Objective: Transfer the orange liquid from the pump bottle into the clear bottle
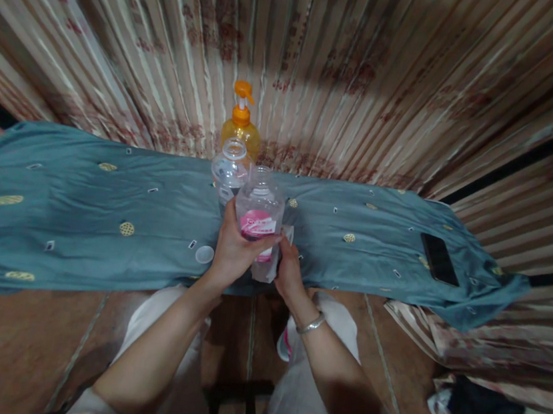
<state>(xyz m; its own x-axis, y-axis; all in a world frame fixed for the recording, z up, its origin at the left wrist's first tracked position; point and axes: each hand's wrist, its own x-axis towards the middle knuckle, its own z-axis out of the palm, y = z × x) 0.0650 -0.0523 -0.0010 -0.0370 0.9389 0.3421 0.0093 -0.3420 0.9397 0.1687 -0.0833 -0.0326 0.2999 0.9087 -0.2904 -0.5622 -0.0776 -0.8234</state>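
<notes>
Nearest, 2 forearms reaching up from the lap toward the clear bottle (258, 213) with the pink label, held upright just above the near edge of the teal cloth (55, 207). Left hand (234, 249) wrapped around the bottle's left side and front, fingers closed on it, probably steadying it. Right hand (289, 270) curled low at its right side, pressing a pale wrapper or cloth; grip unclear. Left of the bottle, a small white cap (204, 254). Behind it, a second clear bottle (229, 169), then an orange pump bottle (241, 122). Far right, a dark phone (439, 258).
</notes>
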